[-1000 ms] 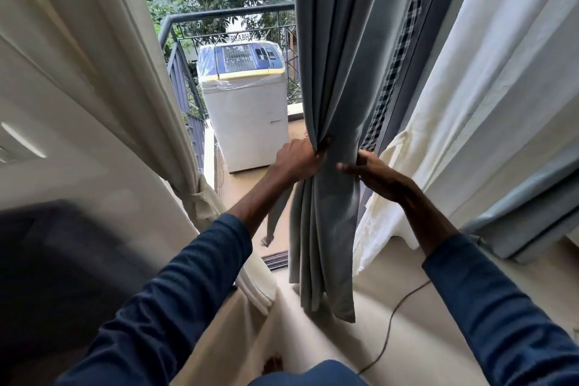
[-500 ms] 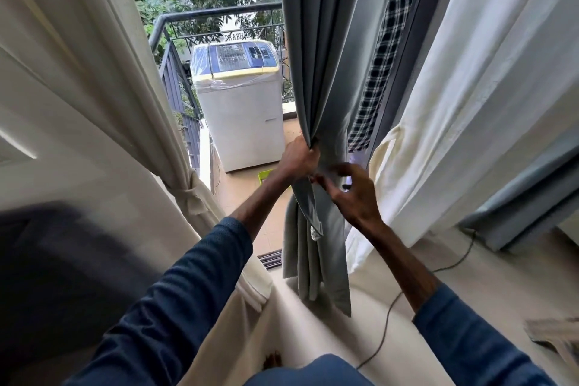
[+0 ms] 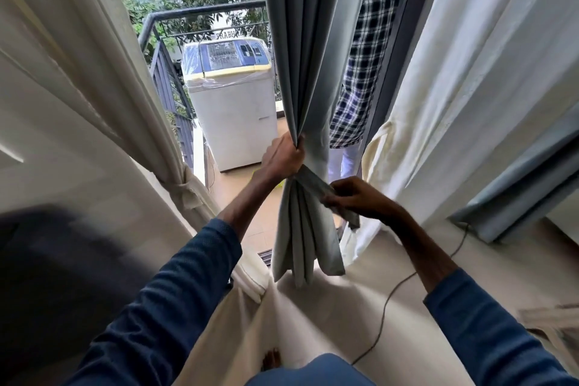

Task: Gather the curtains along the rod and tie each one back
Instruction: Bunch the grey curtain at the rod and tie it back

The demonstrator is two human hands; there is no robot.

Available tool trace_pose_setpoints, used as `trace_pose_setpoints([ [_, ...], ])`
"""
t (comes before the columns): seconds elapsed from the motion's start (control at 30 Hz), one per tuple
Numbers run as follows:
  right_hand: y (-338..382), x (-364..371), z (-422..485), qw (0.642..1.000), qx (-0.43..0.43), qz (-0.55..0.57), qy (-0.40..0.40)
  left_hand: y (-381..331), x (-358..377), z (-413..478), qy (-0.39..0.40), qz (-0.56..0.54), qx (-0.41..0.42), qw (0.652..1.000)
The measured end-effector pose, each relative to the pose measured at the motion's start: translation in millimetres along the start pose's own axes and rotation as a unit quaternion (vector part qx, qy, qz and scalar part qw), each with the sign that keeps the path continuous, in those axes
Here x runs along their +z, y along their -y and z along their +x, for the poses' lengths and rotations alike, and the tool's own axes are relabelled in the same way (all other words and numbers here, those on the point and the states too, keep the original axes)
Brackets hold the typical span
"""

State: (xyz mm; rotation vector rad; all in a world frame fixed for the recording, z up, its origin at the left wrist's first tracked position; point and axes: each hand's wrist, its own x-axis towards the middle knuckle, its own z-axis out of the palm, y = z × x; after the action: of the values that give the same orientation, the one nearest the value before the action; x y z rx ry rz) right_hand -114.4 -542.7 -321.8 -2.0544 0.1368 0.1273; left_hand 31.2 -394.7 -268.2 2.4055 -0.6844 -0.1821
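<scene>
both hands work on the grey curtain [image 3: 304, 56], which hangs bunched in the middle of the doorway, its rod out of view above. the left hand [image 3: 282, 160] is curled round the gathered folds at mid-height, squeezing them into one neck. the right hand [image 3: 354, 197] pinches the tie-back [image 3: 313, 180], a strip of the same grey cloth that runs from that neck out to its fingers. to do this step well, i judge the left grip should hold every fold while the right draws the strip round the neck, flat and untwisted, then knots it snug against the fist so the bundle cannot slip. the cream curtain on the left [image 3: 94, 72] already carries a knot [image 3: 185, 191] at a similar height, a fair guide for matching.
</scene>
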Motion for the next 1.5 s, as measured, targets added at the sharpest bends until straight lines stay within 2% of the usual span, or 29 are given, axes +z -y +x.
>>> trace_pose_setpoints([
  [0.17, -11.6, -47.3, -8.5, 0.991, -0.003, -0.127, -0.048, 17.2, -9.6, 0.6, 0.064, -0.017, 0.043, 0.997],
  [0.23, -20.5, -64.2, -9.0, 0.987, -0.002, -0.132, -0.095, 22.8, -13.6, 2.1, 0.073, -0.004, 0.045, 0.996],
  [0.3, -24.8, -74.1, -8.2, 0.980, 0.005, -0.080, -0.181, 27.2, -17.4, 3.5, 0.068, 0.027, 0.065, 0.995],
  [0.37, -23.0, -77.3, -4.2, 0.966, 0.004, 0.018, -0.258, 30.5, -18.6, 5.6, 0.077, 0.036, 0.101, 0.991],
  [0.43, -16.4, -73.4, 4.1, 0.950, 0.002, 0.105, -0.295, 31.2, -18.7, 6.7, 0.085, 0.025, 0.157, 0.984],
  [0.53, -6.8, -60.8, 23.6, 0.933, 0.006, 0.204, -0.296, 33.1, -15.1, 9.8, 0.109, -0.034, 0.202, 0.973],
  [0.63, 5.1, -49.6, 38.8, 0.918, 0.011, 0.286, -0.273, 41.2, -11.1, 9.5, 0.161, -0.098, 0.170, 0.967],
  [0.73, 16.2, -42.7, 45.3, 0.920, -0.019, 0.332, -0.208, 50.7, -8.3, 9.6, 0.172, -0.148, 0.130, 0.965],
  [0.8, 20.9, -39.6, 44.0, 0.933, -0.039, 0.312, -0.175, 49.4, -9.1, 8.7, 0.153, -0.174, 0.106, 0.967],
  [0.87, 22.5, -36.4, 43.3, 0.941, -0.052, 0.282, -0.177, 44.9, -8.8, 7.7, 0.104, -0.177, 0.077, 0.976],
  [0.97, 23.2, -31.4, 44.4, 0.941, -0.084, 0.250, -0.211, 26.5, -4.4, 0.4, -0.010, -0.177, 0.046, 0.983],
  [1.03, 21.1, -26.2, 44.6, 0.932, -0.095, 0.250, -0.243, 8.6, -0.5, -8.5, -0.057, -0.188, 0.037, 0.980],
  [1.13, 17.5, -15.2, 42.1, 0.922, -0.100, 0.234, -0.291, -11.1, 7.9, -16.3, -0.048, -0.218, 0.045, 0.974],
  [1.27, 16.2, -5.2, 37.6, 0.910, -0.092, 0.150, -0.374, -19.6, 16.0, -16.8, 0.035, -0.239, 0.057, 0.969],
  [1.33, 16.4, -3.6, 37.9, 0.907, -0.086, 0.105, -0.398, -25.6, 17.6, -17.5, 0.033, -0.226, 0.077, 0.970],
  [1.4, 16.7, -1.4, 38.1, 0.907, -0.085, 0.080, -0.405, -32.8, 18.7, -20.1, -0.043, -0.198, 0.071, 0.977],
  [1.5, 23.8, -1.2, 30.2, 0.914, -0.103, 0.100, -0.379, -38.6, 20.6, -21.2, -0.149, -0.181, 0.018, 0.972],
])
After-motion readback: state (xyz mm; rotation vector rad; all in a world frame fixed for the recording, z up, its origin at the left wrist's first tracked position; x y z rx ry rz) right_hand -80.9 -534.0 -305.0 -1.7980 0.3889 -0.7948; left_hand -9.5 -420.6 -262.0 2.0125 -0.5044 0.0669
